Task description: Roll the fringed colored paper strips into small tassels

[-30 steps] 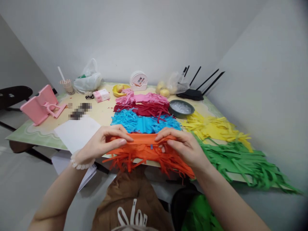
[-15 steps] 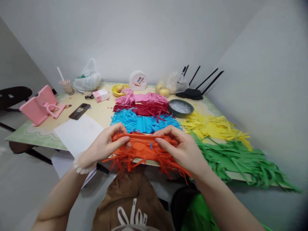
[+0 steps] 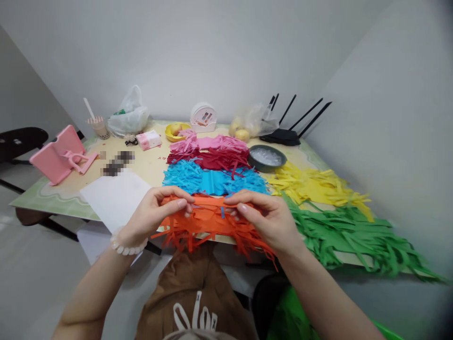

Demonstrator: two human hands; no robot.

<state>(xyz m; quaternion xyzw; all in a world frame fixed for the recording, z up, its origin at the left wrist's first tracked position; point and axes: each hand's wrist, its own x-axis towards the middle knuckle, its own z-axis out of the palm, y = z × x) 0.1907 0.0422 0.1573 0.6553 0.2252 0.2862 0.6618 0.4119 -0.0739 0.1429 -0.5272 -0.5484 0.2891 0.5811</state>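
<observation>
An orange fringed paper sheet (image 3: 201, 222) lies at the table's near edge, its cut strips hanging over my lap. My left hand (image 3: 161, 210) pinches the left part of its upper folded edge between thumb and fingers. On the right part of that same edge my right hand (image 3: 262, 212) has a matching pinch. Between the hands the fold runs as a narrow flat band, with a small blue mark below it near the right fingers. Just beyond the hands, a blue fringed paper sheet (image 3: 213, 183) rests flat.
Crimson (image 3: 215, 159), pink (image 3: 212, 141), yellow (image 3: 314, 189) and green fringed sheets (image 3: 347, 236) lie around. A dark bowl (image 3: 267, 158) touches the stack's right side. Left are white paper (image 3: 115, 193), a pink stand (image 3: 58, 156) and a drink cup (image 3: 98, 128). A black router (image 3: 281, 137) stands back right.
Both hands have shifted their fingers along the orange fold, the fingers now more stretched toward the middle. The fold looks flatter. The other sheets stay in place.
</observation>
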